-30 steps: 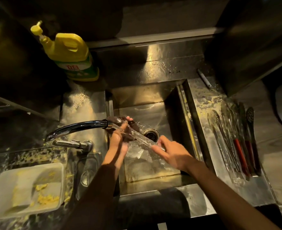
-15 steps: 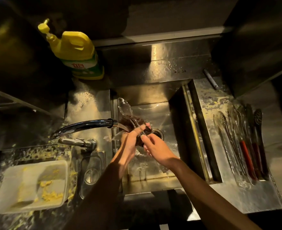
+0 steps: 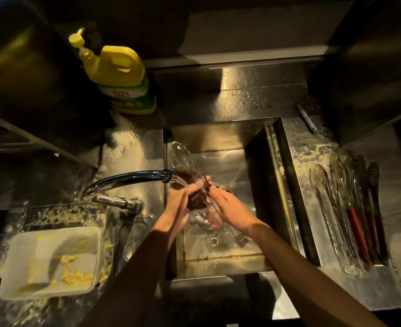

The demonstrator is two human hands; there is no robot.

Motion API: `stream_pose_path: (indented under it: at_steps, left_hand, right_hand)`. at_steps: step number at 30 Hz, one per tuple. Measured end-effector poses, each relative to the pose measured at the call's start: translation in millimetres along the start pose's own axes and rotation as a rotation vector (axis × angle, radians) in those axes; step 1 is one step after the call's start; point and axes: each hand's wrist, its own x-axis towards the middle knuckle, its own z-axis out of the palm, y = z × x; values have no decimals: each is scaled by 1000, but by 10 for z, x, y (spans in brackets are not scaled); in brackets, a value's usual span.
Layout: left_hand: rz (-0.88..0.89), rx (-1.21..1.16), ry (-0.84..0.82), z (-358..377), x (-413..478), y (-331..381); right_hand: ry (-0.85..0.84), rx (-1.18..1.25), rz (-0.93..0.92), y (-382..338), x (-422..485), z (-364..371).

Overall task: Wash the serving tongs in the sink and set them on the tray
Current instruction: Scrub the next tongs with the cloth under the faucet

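A pair of clear plastic serving tongs [image 3: 183,156] lies slanted over the steel sink [image 3: 253,147], its head up near the faucet spout [image 3: 128,179] and its hinge end low by my right wrist. My right hand [image 3: 227,208] grips the tongs' middle. My left hand [image 3: 178,204] presses a dark scouring pad [image 3: 196,200] against them. Water runs over both hands. The steel tray [image 3: 298,142] sits right of the sink and holds several washed tongs [image 3: 350,213], some with red handles.
A yellow detergent bottle [image 3: 121,76] stands behind the faucet. A white tub [image 3: 51,260] with yellow food scraps sits at the lower left, scraps scattered around it. A pen [image 3: 307,119] lies at the tray's far end. Dark shelving looms at the upper right.
The tongs swung from lying across the stream to pointing up and left. My hands came together at their middle, and the scouring pad now rubs on the tongs.
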Motion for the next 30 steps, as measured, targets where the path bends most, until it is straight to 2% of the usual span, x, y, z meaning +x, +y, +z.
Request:
stream_pose_path:
  at_steps: [2, 6, 10, 12, 14, 17, 21, 26, 30]
  left_hand:
    - [26, -64, 172, -4, 78, 58]
    - [116, -103, 244, 3, 144, 147]
    - [234, 193, 344, -93, 150, 77]
    - [179, 304, 403, -159, 181, 14]
    - [124, 118, 377, -175, 205, -40]
    - [-6, -178, 229, -99, 187, -44]
    - [-43, -305, 112, -59, 74, -77]
    - [-66, -246, 126, -65, 9, -202]
    - [-80, -104, 180, -56, -83, -329]
  right_hand:
    - [-36, -81, 15, 67, -15, -94]
    - [-67, -78, 45, 109, -144, -297]
    - [14, -423, -40, 175, -114, -487]
    - [60, -536, -43, 240, -85, -515]
    - [63, -505, -18, 243, -104, -453]
    - [55, -450, 1, 265, -104, -238]
    - [20, -140, 24, 292, -69, -120]
    - [70, 146, -6, 230, 59, 29]
    - [91, 31, -30, 98, 111, 18]
